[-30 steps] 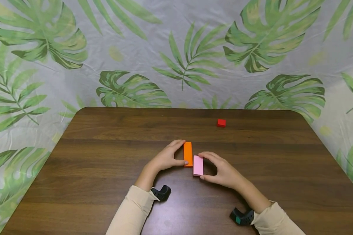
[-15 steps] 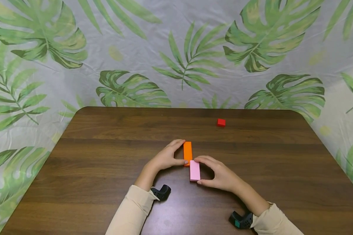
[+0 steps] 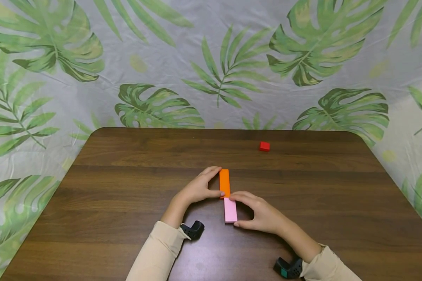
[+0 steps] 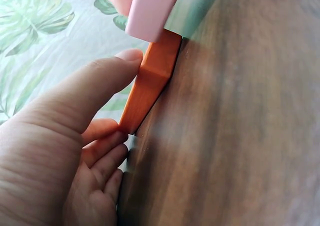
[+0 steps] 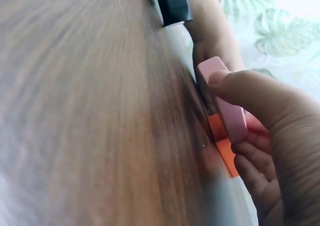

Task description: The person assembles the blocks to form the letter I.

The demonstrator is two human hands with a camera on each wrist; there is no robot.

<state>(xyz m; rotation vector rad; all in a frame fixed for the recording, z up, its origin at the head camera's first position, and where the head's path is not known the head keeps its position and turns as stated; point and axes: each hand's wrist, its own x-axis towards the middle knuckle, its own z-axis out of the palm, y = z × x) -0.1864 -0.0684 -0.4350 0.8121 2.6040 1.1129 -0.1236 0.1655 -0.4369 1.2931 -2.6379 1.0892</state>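
An orange rectangular block lies lengthwise on the brown table. My left hand pinches it by its two ends, thumb at the near end and fingertips at the far end. My right hand pinches a pink block the same way, between thumb and fingers. From the head view the pink block adjoins the near end of the orange block, a little to the right. Held up off the tabletop in the right wrist view, the pink block partly covers the orange block.
A small red block sits near the far edge of the wooden table. Behind the table hangs a leaf-printed cloth. Each wrist carries a black device, such as the left one.
My right hand has carried the pink block toward me and slightly left, from beside the orange block to its near end. My left hand and the orange block have stayed put.
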